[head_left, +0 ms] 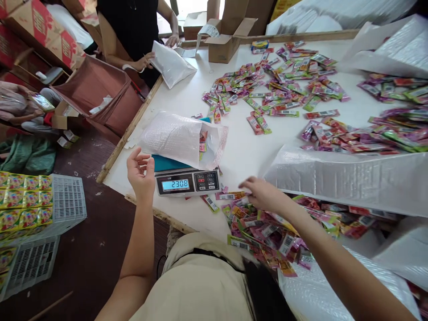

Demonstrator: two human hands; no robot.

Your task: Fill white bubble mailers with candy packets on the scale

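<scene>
A white bubble mailer lies on a digital scale with a teal platform; the display seems to read 2308. Colourful snack sachets show in the mailer's open mouth, which faces right. My left hand hovers at the scale's left edge, fingers loosely curled, thumb apart, nothing in it. Beyond the scale's right side, my right hand reaches over a heap of sachets. Its fingers are stretched out, close to an orange sachet; whether they touch it I cannot tell.
More sachets are scattered across the white table. Bubble mailers lie at the right. Across the table, a person's hand holds another mailer near a cardboard box. Crates stand on the floor at left.
</scene>
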